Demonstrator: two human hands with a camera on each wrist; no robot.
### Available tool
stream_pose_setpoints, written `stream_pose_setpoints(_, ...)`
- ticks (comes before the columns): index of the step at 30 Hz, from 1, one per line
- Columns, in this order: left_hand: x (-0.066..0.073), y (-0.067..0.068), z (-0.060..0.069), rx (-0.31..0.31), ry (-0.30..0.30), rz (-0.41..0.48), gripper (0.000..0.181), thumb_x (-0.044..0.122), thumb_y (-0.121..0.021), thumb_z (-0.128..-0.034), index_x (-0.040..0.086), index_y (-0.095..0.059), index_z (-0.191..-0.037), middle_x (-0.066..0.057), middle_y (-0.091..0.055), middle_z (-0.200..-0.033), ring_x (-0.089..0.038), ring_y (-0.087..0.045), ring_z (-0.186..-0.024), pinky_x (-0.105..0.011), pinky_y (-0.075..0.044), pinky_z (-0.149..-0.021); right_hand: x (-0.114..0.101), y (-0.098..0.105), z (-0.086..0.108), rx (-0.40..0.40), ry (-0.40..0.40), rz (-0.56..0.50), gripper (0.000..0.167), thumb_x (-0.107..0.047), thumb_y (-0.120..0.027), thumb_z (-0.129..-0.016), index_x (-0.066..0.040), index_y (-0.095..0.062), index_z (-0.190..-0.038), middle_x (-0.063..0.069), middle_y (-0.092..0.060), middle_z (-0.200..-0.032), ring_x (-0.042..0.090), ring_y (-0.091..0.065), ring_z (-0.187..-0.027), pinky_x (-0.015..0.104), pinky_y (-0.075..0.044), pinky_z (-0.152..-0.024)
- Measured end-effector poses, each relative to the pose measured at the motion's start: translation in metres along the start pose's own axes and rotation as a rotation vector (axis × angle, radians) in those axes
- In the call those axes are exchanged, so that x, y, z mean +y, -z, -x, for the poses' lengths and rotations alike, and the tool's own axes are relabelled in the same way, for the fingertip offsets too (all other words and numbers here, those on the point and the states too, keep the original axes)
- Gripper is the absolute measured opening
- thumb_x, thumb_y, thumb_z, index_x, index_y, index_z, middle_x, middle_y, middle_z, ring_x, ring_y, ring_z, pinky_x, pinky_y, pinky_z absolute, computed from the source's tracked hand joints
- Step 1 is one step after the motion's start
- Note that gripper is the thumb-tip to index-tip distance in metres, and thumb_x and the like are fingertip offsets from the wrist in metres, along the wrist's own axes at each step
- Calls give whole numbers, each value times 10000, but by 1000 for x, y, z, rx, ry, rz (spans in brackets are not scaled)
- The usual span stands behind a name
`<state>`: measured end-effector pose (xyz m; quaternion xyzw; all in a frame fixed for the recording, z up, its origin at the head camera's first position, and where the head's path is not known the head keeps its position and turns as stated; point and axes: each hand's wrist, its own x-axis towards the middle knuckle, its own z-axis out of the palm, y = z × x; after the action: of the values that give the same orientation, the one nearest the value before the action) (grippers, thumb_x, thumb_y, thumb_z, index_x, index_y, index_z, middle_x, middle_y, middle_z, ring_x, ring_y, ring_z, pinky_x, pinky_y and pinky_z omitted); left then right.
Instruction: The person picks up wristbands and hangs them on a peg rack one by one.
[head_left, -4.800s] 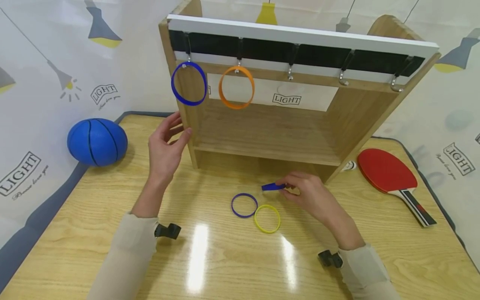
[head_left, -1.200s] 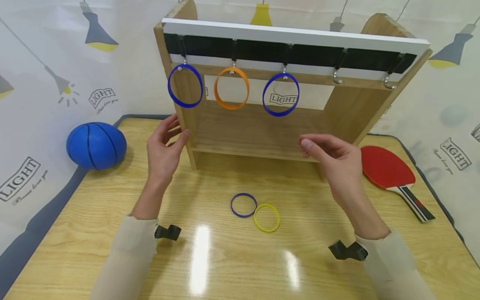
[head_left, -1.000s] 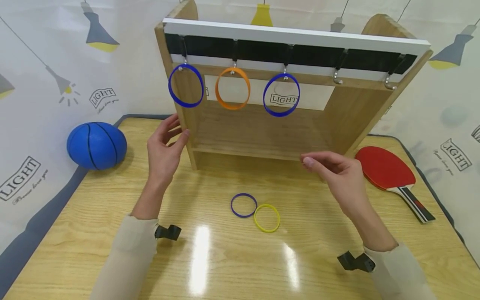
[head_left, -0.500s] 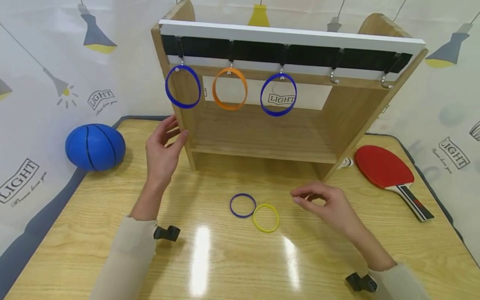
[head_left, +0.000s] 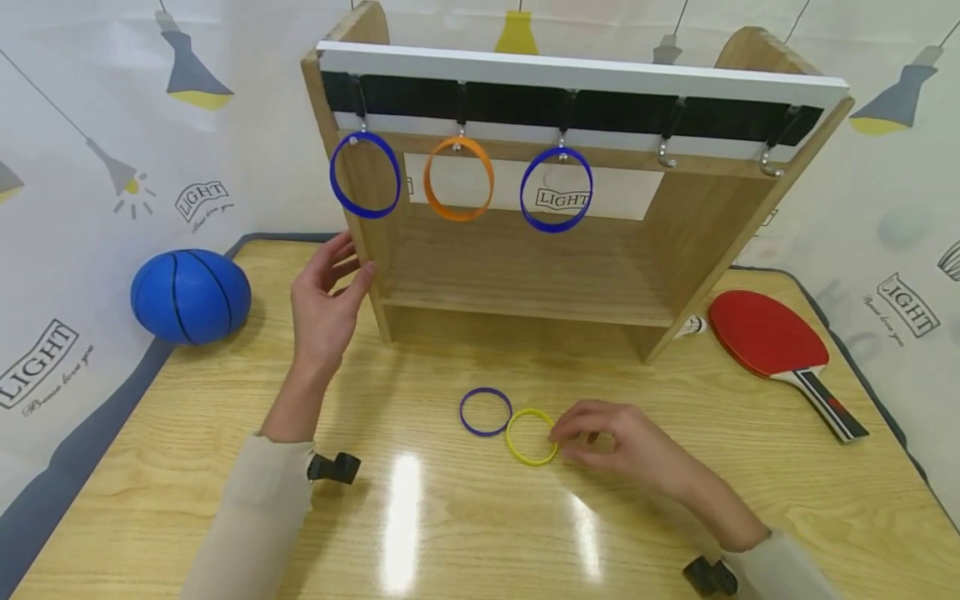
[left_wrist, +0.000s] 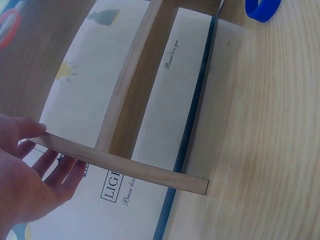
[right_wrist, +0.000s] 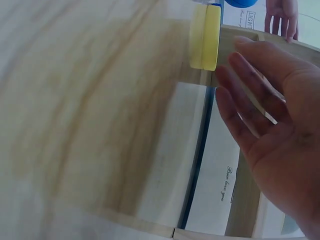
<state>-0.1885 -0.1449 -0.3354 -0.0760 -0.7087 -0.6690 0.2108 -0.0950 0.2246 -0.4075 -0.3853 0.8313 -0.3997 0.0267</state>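
Note:
My left hand [head_left: 324,312] grips the left side panel of a wooden shelf unit [head_left: 525,310]. In the left wrist view, its thumb and fingers lie on opposite faces of the panel's edge. My right hand [head_left: 630,446] is at the right rim of a yellow ring [head_left: 531,463] flat on the table. The right wrist view shows its fingers spread, with no hold on the yellow ring [right_wrist: 205,37]. Beside that lies a dark blue ring [head_left: 462,412]. A blue ring [head_left: 373,214], an orange ring [head_left: 459,217] and another blue ring [head_left: 557,228] hang from the unit's hooks.
Two hooks on the right, one of them a silver hook [head_left: 666,157], carry no ring. A blue ball [head_left: 191,297] sits on the left. On the right lie a red table tennis bat [head_left: 768,333] and a shuttlecock [head_left: 693,325], partly behind the unit.
My right hand held a blue ring, which now hangs on the middle hook. It has let go and come down and left to the yellow ring. The left hand stays on the panel.

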Motion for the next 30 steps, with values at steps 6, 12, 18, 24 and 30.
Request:
stream_pose_setpoints(6, -18, 2, -6, 4, 0, -3, 423, 109, -680, -928, 151, -605, -1342, -96, -600, -1288, -271, -592, -1118, -273, -524, -827, 1, -3, -2, -58, 34, 89, 210, -34, -757, -848, -154, -756, -1020, -68, -668, -1048, 99, -629, -955, 271, -541, -785)
stream_pose_setpoints(12, -19, 2, -5, 2, -26, -10, 403, 156, -688, -931, 197, -620, -1326, -59, -614, -1264, -246, -603, -1106, -286, -528, -832, 1, -4, -6, -78, 26, 160, 186, -56, -765, -847, -183, -759, -983, -90, -641, -1013, 74, -618, -898, 266, -545, -735)
stream_pose_setpoints(18, -20, 2, -5, 5, -32, -9, 397, 156, -686, -932, 196, -624, -1322, -58, -618, -1257, -247, -605, -1101, -282, -529, -827, 2, -5, -7, -89, 26, 199, 177, -36, -780, -828, -187, -760, -919, -88, -628, -983, 67, -616, -862, 264, -544, -712)
stream_pose_setpoints(24, -17, 2, -4, 6, -21, -7, 405, 139, -685, -930, 183, -620, -1327, -63, -617, -1263, -249, -604, -1107, -277, -527, -827, 2, -4, -6, -74, 23, 207, 161, -44, -774, -833, -179, -753, -919, -81, -643, -1014, 68, -614, -907, 251, -535, -758)
stream_pose_setpoints(30, 0, 0, 1, -3, 0, -9, 401, 93, -661, -937, 122, -609, -1333, -107, -608, -1274, -281, -595, -1119, -272, -522, -832, 1, -3, -6, -70, -9, 160, 159, -59, -744, -860, -179, -727, -964, -94, -658, -1000, 58, -620, -906, 255, -538, -756)
